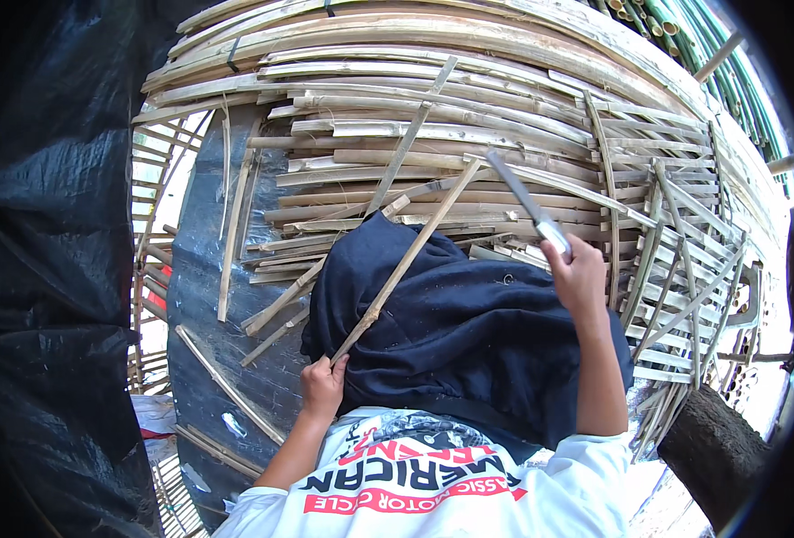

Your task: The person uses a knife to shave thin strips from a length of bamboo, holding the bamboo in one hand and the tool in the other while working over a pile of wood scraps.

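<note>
My left hand [323,384] grips the near end of a long thin bamboo strip [410,255] that slants up and away over a dark blue cloth [468,332] spread on my lap. My right hand [578,273] is raised and closed on the handle of a long knife [518,193], its blade pointing up and to the left, above the strip's far end. Knife and strip are apart.
Split bamboo slats [433,117] lie stacked in front of me on a black plastic sheet [199,269]. Woven bamboo panels [684,269] stand at the right, green bamboo poles [711,45] at top right, a log [711,448] at lower right. Loose strips [226,386] lie at left.
</note>
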The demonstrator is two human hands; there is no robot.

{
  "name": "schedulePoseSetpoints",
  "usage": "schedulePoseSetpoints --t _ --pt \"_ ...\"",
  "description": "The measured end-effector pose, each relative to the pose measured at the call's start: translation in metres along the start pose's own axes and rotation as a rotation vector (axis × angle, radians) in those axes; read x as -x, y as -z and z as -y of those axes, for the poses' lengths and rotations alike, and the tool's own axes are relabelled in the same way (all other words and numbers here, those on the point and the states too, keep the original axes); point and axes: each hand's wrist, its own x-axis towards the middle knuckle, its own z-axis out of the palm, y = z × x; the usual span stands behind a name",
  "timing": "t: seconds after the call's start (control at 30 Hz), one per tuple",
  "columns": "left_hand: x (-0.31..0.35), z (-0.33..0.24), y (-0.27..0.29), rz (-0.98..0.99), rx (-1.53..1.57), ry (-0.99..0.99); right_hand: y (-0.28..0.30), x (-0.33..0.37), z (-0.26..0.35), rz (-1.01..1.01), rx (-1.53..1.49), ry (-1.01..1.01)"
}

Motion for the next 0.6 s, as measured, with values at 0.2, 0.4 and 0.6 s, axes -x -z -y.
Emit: schedulePoseSetpoints --t 0.2,0.4,0.6 --pt "-0.011 -0.003 0.009 0.122 0.064 -0.001 -0.065 0.039 0.047 0.15 -0.005 0.439" --pt "-0.01 -0.006 0.004 0.053 0.023 -0.003 -0.098 0.01 0.046 0.209 0.162 0.57" --pt "-0.008 -0.011 -0.001 0.014 -0.001 0.036 -0.105 -0.027 0.043 0.164 0.25 0.657"
